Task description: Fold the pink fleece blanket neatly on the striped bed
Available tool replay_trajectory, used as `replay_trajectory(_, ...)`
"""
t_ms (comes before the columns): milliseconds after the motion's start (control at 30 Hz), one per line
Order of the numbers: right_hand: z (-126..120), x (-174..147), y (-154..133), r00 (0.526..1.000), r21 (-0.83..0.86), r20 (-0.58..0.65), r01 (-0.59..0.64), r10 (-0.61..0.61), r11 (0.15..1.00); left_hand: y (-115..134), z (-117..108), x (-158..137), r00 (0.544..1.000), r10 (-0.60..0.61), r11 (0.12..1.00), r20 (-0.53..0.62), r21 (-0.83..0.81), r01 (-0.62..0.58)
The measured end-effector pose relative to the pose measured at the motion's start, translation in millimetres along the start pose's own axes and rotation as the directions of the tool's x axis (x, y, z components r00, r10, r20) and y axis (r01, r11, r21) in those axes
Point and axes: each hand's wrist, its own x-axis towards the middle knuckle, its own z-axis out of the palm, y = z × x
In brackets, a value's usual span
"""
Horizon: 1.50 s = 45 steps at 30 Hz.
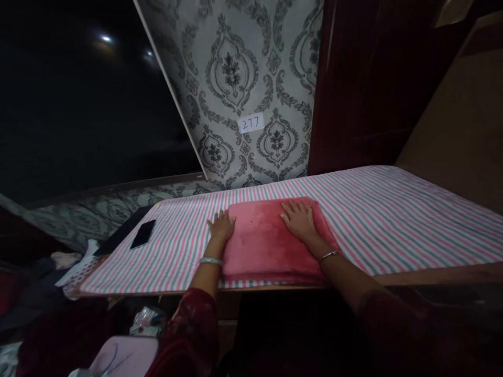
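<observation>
A pink plush cloth (261, 241), apparently folded into a thick rectangle, lies flat at the front of the table. Patches of its pile look darker red, mostly on the right half. My left hand (221, 226) rests at its left edge with fingers spread, partly over the striped cover. On the upper right of the cloth, my right hand (300, 220) lies flat, fingers apart. Neither hand grips anything.
A striped cover (393, 220) in pink, grey and white spreads over the table. To the left lies a phone (143, 234). Behind stand a patterned wall with a paper label (251, 122) and a large dark screen (90, 94). A pink stool (124, 353) is below left.
</observation>
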Motion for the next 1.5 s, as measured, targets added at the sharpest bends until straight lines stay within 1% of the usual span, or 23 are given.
replay_trajectory(67, -6.4, 2.0, -2.5, 0.999, 0.004, 0.038, -0.008, 0.008, 1.000, 4.4, -8.5, -7.2, 0.999, -0.031, 0.999, -0.030, 0.008, 0.032)
replay_trajectory(100, -11.2, 2.0, -3.8, 0.997, 0.009, 0.072, -0.021, 0.020, 1.000, 10.1, -12.2, -12.5, 0.999, -0.007, 1.000, -0.048, 0.012, 0.008)
replay_trajectory(133, -16.9, 0.7, -5.0, 0.994, 0.013, 0.101, -0.035, 0.034, 0.999, 17.5, -14.8, -19.3, 0.996, 0.052, 0.999, -0.066, 0.017, -0.051)
replay_trajectory(167, -22.8, -2.5, -5.8, 0.992, 0.015, 0.117, -0.042, 0.039, 0.999, 25.8, -15.8, -27.3, 0.986, 0.141, 0.990, -0.084, 0.023, -0.140)
replay_trajectory(200, -28.4, -7.9, -5.9, 0.993, 0.015, 0.115, -0.035, 0.034, 0.999, 34.3, -14.9, -36.3, 0.964, 0.246, 0.969, -0.102, 0.029, -0.245)
replay_trajectory(267, -36.8, -25.1, -3.7, 0.998, 0.004, 0.069, 0.012, -0.012, 1.000, 48.5, -7.2, -55.6, 0.893, 0.430, 0.902, -0.134, 0.038, -0.429)
replay_trajectory(300, -38.8, -35.9, -1.5, 0.998, -0.003, 0.051, 0.040, -0.040, 0.999, 53.3, -0.7, -64.6, 0.865, 0.483, 0.875, -0.136, 0.036, -0.483)
replay_trajectory(333, -39.3, -47.2, 1.1, 0.997, -0.010, 0.053, 0.060, -0.060, 0.998, 56.4, 6.8, -72.6, 0.851, 0.510, 0.859, -0.127, 0.032, -0.511)
replay_trajectory(367, -38.4, -58.1, 4.0, 0.995, -0.017, 0.070, 0.066, -0.065, 0.998, 58.1, 14.8, -79.0, 0.848, 0.518, 0.855, -0.110, 0.027, -0.518)
replay_trajectory(433, -33.7, -75.6, 9.4, 0.992, -0.029, 0.111, 0.057, -0.054, 0.998, 58.8, 29.2, -86.6, 0.862, 0.502, 0.865, -0.074, 0.021, -0.502)
replay_trajectory(500, -27.9, -84.7, 13.5, 0.991, -0.034, 0.123, 0.050, -0.045, 0.998, 58.2, 38.1, -88.3, 0.872, 0.485, 0.874, -0.068, 0.019, -0.485)
replay_trajectory(600, -21.9, -85.9, 17.3, 0.994, -0.020, 0.097, 0.052, -0.050, 0.998, 55.0, 39.7, -87.0, 0.869, 0.488, 0.873, -0.081, 0.017, -0.488)
replay_trajectory(667, -20.5, -83.9, 19.7, 0.995, -0.005, 0.078, 0.068, -0.068, 0.998, 48.3, 37.5, -88.4, 0.869, 0.483, 0.875, -0.103, 0.025, -0.484)
replay_trajectory(767, -20.6, -83.0, 24.8, 0.994, 0.013, 0.046, 0.094, -0.095, 0.995, 27.6, 38.2, -96.8, 0.880, 0.438, 0.898, -0.186, 0.050, -0.437)
replay_trajectory(900, -20.1, -91.0, 36.8, 0.992, 0.046, 0.007, 0.122, -0.122, 0.991, -12.9, 49.2, -112.4, 0.890, 0.350, 0.932, -0.293, 0.007, -0.364)
replay_trajectory(967, -18.1, -101.0, 46.6, 0.990, 0.082, -0.011, 0.138, -0.137, 0.987, -32.6, 56.4, -118.5, 0.879, 0.350, 0.922, -0.325, -0.047, -0.384)
replay_trajectory(1000, -16.6, -107.6, 52.5, 0.989, 0.109, -0.026, 0.150, -0.148, 0.983, -41.2, 59.8, -121.1, 0.863, 0.370, 0.905, -0.345, -0.077, -0.419)
replay_trajectory(1067, -13.0, -123.2, 65.1, 0.981, 0.179, -0.073, 0.192, -0.182, 0.965, -55.0, 66.0, -126.1, 0.823, 0.413, 0.853, -0.389, -0.152, -0.500)
replay_trajectory(1133, -10.2, -140.7, 77.0, 0.968, 0.259, -0.131, 0.243, -0.216, 0.935, -63.9, 70.4, -131.8, 0.804, 0.419, 0.805, -0.422, -0.237, -0.544)
replay_trajectory(1200, -9.6, -157.9, 86.2, 0.957, 0.328, -0.173, 0.280, -0.234, 0.902, -68.6, 72.8, -137.9, 0.810, 0.401, 0.780, -0.427, -0.305, -0.547)
replay_trajectory(1300, -13.2, -178.7, 94.0, 0.953, 0.386, -0.188, 0.296, -0.239, 0.874, -71.5, 74.3, -145.0, 0.815, 0.399, 0.767, -0.420, -0.334, -0.548)
replay_trajectory(1400, -16.9, -189.7, 97.7, 0.948, 0.385, -0.194, 0.308, -0.250, 0.870, -72.7, 76.0, -146.9, 0.814, 0.403, 0.765, -0.418, -0.335, -0.550)
replay_trajectory(1500, -16.4, -192.5, 100.9, 0.943, 0.364, -0.218, 0.317, -0.251, 0.876, -72.9, 78.4, -145.1, 0.815, 0.397, 0.769, -0.422, -0.331, -0.546)
